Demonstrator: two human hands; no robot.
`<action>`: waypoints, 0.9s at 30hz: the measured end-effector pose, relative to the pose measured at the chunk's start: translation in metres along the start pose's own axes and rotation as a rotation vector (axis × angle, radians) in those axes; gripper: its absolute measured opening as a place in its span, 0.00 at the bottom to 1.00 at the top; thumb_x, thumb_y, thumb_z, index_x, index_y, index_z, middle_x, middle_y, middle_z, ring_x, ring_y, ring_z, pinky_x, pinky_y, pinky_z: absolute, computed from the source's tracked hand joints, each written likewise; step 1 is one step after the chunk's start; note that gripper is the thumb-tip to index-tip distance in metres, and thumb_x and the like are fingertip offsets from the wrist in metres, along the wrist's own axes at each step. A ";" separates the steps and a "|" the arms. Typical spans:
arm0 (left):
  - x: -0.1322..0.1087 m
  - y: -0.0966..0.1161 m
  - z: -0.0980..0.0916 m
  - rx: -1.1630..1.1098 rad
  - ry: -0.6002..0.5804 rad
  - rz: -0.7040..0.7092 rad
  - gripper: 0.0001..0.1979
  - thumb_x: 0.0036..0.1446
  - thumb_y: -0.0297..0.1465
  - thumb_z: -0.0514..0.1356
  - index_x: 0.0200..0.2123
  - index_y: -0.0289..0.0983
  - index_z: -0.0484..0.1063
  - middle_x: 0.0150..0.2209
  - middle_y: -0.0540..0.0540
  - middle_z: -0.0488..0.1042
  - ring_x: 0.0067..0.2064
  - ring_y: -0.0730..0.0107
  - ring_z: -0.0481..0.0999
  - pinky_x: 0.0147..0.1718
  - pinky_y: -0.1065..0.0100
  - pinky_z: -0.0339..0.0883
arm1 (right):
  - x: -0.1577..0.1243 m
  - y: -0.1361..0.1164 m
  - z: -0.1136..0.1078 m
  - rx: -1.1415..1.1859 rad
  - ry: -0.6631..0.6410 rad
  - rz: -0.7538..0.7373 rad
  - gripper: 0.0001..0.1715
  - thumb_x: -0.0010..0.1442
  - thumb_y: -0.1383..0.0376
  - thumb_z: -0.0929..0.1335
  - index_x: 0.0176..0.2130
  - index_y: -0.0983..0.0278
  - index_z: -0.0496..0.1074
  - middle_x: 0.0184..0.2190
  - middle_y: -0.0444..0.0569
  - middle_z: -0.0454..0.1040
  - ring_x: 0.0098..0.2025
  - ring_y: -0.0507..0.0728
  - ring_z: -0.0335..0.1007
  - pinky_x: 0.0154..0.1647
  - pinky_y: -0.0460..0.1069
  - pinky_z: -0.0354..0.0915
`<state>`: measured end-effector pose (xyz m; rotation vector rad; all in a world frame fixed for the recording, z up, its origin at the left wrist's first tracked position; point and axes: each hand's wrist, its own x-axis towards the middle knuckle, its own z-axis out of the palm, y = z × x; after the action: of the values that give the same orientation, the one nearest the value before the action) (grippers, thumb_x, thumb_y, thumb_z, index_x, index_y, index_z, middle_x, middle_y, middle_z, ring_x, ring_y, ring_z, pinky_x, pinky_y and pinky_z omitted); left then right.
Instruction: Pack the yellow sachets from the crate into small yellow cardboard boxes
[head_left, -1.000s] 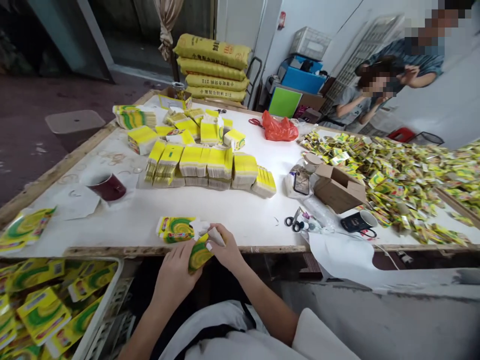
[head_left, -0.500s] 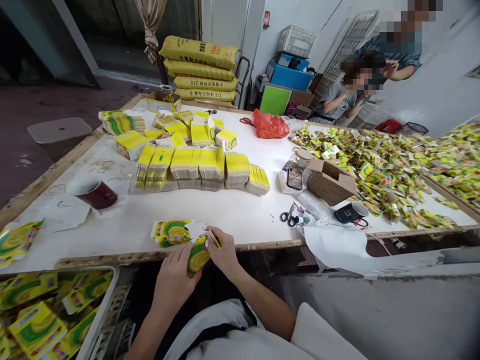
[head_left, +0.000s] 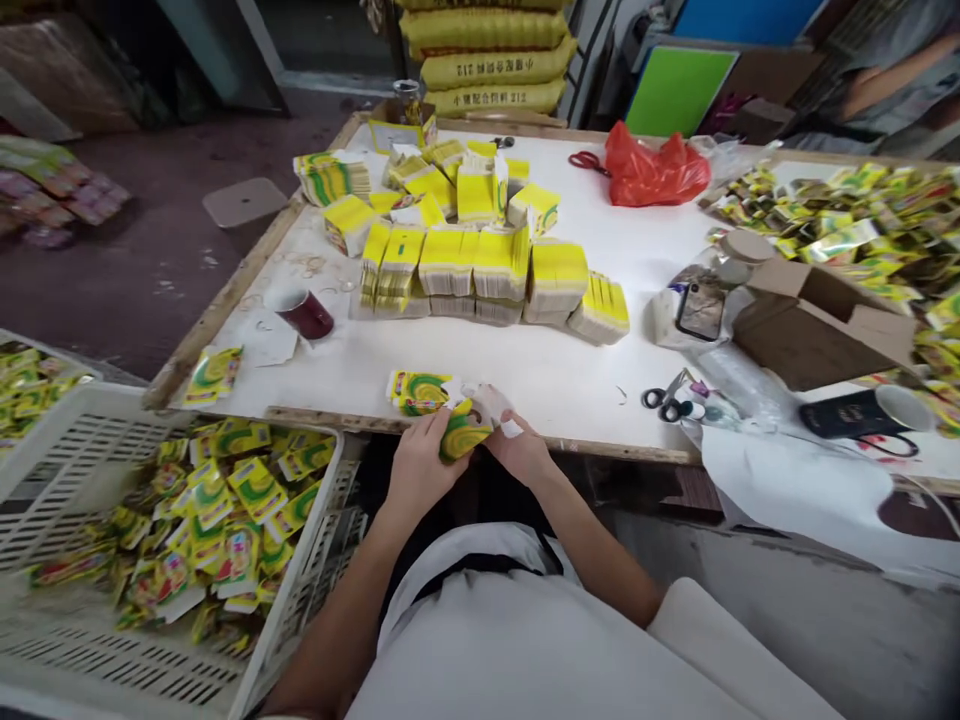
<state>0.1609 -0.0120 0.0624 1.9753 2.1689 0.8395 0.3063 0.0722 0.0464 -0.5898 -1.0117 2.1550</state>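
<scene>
both hands at table edge [head_left: 600, 452]: left hand [head_left: 420, 468] grips yellow-green packet [head_left: 461, 436], right hand [head_left: 519, 450] pinches white piece [head_left: 491, 402] beside it; small packet stack [head_left: 420, 391] just behind.

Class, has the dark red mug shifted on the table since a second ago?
No. The dark red mug sits as before, just left of the row of yellow stacks; only the camera view has shifted.
</scene>
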 end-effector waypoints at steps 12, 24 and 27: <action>0.006 -0.012 -0.002 -0.079 -0.060 0.005 0.27 0.49 0.32 0.63 0.53 0.35 0.66 0.48 0.36 0.76 0.50 0.50 0.76 0.50 0.53 0.70 | 0.002 -0.005 -0.007 -1.155 -0.305 -0.267 0.35 0.63 0.68 0.61 0.68 0.66 0.50 0.69 0.63 0.44 0.71 0.63 0.42 0.66 0.62 0.52; 0.018 -0.011 -0.022 -0.123 -0.100 -0.011 0.27 0.47 0.38 0.66 0.51 0.37 0.69 0.46 0.42 0.78 0.48 0.56 0.78 0.48 0.60 0.71 | 0.008 -0.028 -0.016 -1.091 -0.395 -0.305 0.20 0.59 0.69 0.66 0.52 0.61 0.71 0.64 0.56 0.60 0.68 0.63 0.52 0.64 0.60 0.56; 0.019 -0.008 -0.024 -0.099 -0.091 0.030 0.28 0.49 0.38 0.65 0.53 0.35 0.66 0.48 0.38 0.76 0.49 0.54 0.77 0.49 0.58 0.70 | 0.006 -0.018 -0.011 -0.991 -0.308 -0.324 0.31 0.60 0.65 0.66 0.62 0.64 0.59 0.67 0.59 0.52 0.70 0.63 0.44 0.67 0.61 0.51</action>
<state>0.1408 -0.0020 0.0844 1.9625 2.0133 0.8265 0.3162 0.0898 0.0536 -0.4672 -2.1924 1.3750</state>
